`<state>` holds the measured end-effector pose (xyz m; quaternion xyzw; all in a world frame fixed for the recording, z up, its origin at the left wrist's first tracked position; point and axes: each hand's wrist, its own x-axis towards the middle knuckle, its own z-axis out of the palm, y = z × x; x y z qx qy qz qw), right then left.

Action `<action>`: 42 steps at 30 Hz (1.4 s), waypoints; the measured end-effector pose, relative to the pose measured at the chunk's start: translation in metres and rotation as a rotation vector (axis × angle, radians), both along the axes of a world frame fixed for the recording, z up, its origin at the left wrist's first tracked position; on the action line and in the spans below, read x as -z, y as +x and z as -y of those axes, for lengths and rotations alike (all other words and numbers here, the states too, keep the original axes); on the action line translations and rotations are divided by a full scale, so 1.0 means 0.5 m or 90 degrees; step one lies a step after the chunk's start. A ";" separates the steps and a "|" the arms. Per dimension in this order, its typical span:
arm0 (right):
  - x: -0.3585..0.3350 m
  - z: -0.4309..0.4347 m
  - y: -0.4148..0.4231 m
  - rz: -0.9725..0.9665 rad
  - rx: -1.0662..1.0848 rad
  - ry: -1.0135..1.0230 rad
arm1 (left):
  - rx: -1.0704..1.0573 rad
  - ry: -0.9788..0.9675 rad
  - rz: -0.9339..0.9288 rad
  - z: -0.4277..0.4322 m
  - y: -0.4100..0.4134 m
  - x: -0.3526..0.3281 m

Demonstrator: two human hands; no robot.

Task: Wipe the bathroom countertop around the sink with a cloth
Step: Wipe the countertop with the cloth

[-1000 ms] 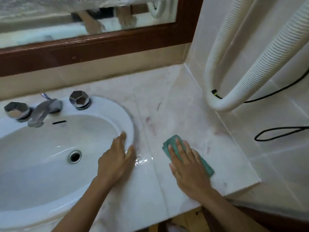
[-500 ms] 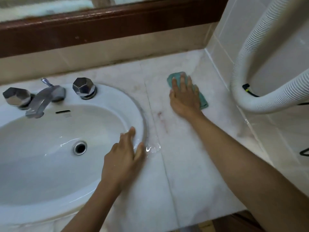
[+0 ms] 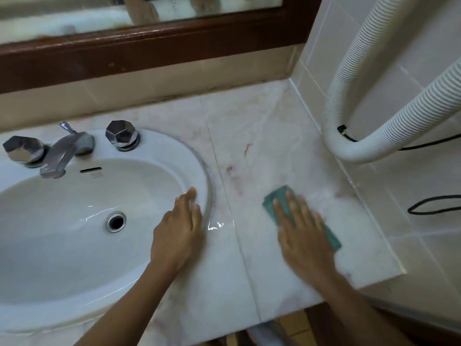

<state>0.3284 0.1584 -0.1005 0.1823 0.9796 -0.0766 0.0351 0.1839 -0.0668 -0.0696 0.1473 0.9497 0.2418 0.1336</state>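
A pale marble countertop (image 3: pixel 259 136) runs right of a white oval sink (image 3: pixel 74 245). My right hand (image 3: pixel 303 234) lies flat, fingers spread, pressing a folded green cloth (image 3: pixel 273 199) onto the counter near its front right part. Most of the cloth is hidden under the hand; a corner shows at the left and an edge at the right. My left hand (image 3: pixel 178 232) rests flat on the sink's right rim, holding nothing. A small wet patch (image 3: pixel 215 226) glints beside it.
A chrome tap (image 3: pixel 66 153) with two faceted knobs (image 3: pixel 121 134) stands at the sink's back. A white ribbed hose (image 3: pixel 374 146) loops down the tiled right wall with black cables (image 3: pixel 434 204). A dark wooden mirror frame (image 3: pixel 149 51) runs behind. The counter's front edge drops off below.
My right hand has slid the cloth back from the far corner of the counter to the near right part. My left hand has stayed on the sink rim.
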 end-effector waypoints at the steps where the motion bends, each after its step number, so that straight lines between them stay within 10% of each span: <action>1: 0.002 -0.033 -0.035 0.001 0.037 0.007 | 0.000 0.001 -0.004 0.000 0.000 0.001; 7: 0.004 -0.005 -0.224 -0.011 0.186 -0.038 | -0.002 0.017 -0.007 0.003 0.000 0.002; 15: -0.024 0.207 0.105 -0.016 -0.188 -0.053 | -0.012 0.070 0.000 0.013 0.009 -0.014; 25: 0.003 -0.115 0.017 0.028 0.290 0.017 | -0.056 0.097 0.025 0.005 0.013 -0.023; 34: 0.003 0.223 -0.069 -0.060 0.048 -0.064 | -0.194 0.163 0.011 0.025 0.036 -0.017; 39: 0.003 0.257 0.073 -0.031 -0.230 -0.061 | -0.101 -0.046 -0.045 0.129 0.090 0.003; 42: 0.006 0.173 0.077 -0.013 -0.110 -0.039 | -0.050 -0.032 -0.141 0.242 0.136 0.013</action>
